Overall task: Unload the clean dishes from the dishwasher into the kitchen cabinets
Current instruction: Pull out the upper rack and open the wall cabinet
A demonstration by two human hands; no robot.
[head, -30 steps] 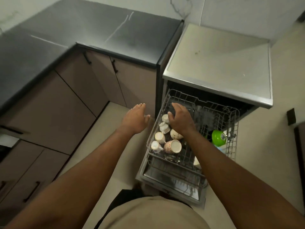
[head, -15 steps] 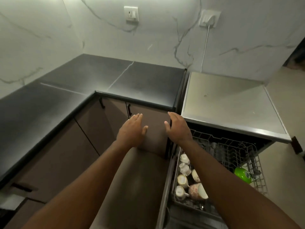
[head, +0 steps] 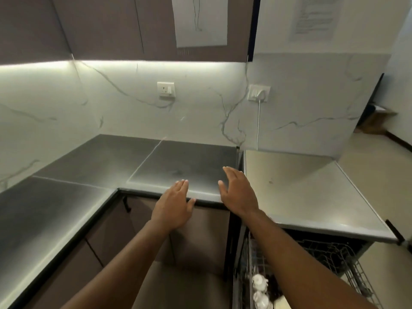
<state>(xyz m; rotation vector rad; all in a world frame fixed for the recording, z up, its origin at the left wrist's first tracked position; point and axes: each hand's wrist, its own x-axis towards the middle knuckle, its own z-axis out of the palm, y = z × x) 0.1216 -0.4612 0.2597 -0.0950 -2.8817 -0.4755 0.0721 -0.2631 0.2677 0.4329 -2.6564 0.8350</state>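
Both my left hand [head: 172, 204] and right hand [head: 238, 192] hover wide, empty. Next I judge: open the upper cabinet [head: 100, 27], then fetch cups [head: 259, 282].

Under-cabinet strip light [head: 89, 63] glares on the backsplash [head: 133, 112]; edges bend, lower corner perhaps motion-blurred.

- We see a white paper [head: 314, 17] stuck on the wall at the top right. It has lines of print on it, but they are too blurry for us to read.
- We see another white sheet [head: 200, 21] on the upper cabinet door [head: 100, 25]. It shows only a thin drawn line, with no words we can make out.
- We find no brand, number or sign we can read on anything else.
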